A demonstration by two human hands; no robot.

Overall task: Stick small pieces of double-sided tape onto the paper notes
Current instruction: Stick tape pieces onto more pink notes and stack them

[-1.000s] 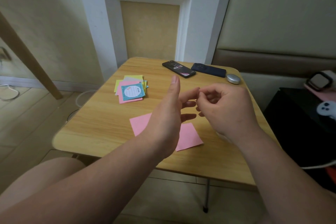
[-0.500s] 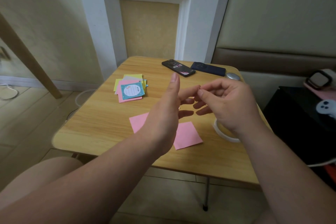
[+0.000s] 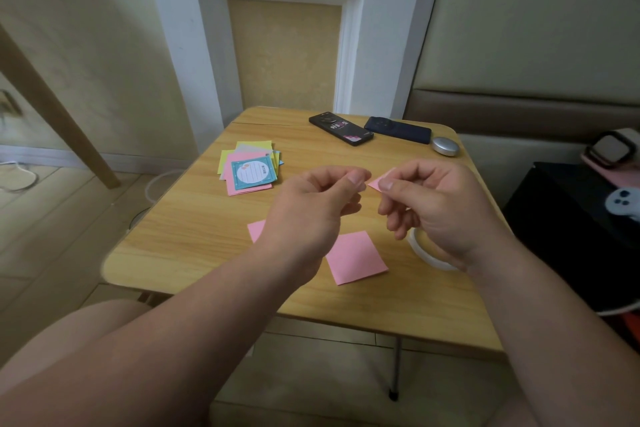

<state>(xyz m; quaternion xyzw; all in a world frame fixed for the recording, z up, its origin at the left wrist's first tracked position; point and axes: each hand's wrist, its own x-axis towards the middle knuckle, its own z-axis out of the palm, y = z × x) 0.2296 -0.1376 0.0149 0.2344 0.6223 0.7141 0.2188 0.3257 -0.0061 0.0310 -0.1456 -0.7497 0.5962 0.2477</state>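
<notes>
While pinching pink scrap (image 3: pixel 377 181) in right fingers (image 3: pixel 386 186), left fingers (image 3: pixel 355 180) pinched beside, contents unclear, lower to note (image 3: pixel 356 256) below between them.

Left grip (image 3: pixel 311 211) pinched, right grip (image 3: pixel 440 208) pinched, thumbs close, forearms raised

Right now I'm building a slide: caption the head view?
Right hand pinches a pink scrap beside the curled left hand, over notes and tape roll.

Two phones (image 3: pixel 341 133) (image 3: pixel 398 129), one tape roll (image 3: pixel 420 249), one note stack (image 3: pixel 249 173)
</notes>
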